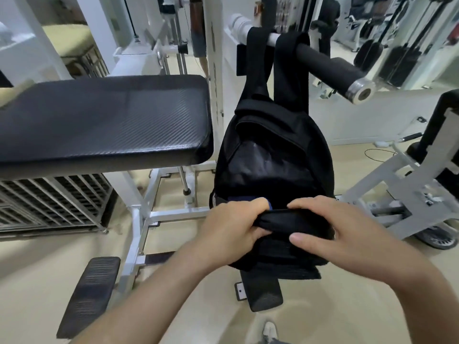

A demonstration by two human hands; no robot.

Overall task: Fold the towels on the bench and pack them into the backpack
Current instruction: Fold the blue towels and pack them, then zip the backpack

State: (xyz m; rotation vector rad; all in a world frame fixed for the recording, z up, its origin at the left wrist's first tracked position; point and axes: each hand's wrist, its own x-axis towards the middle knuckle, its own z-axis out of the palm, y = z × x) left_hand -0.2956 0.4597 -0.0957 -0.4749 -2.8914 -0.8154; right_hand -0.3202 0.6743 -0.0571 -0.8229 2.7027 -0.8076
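A black backpack (273, 165) hangs by its straps from a padded bar (323, 63), just right of the black bench (104, 120). My left hand (233, 229) and right hand (340, 232) both clutch the backpack's near rim, fingers curled over it (a blue towel (239, 197) peeks out inside).

Only a sliver of a blue thing (239, 197) shows inside the backpack (270, 157), behind the left hand (231, 229); unidentifiable. The table (99, 120) runs off the left edge.
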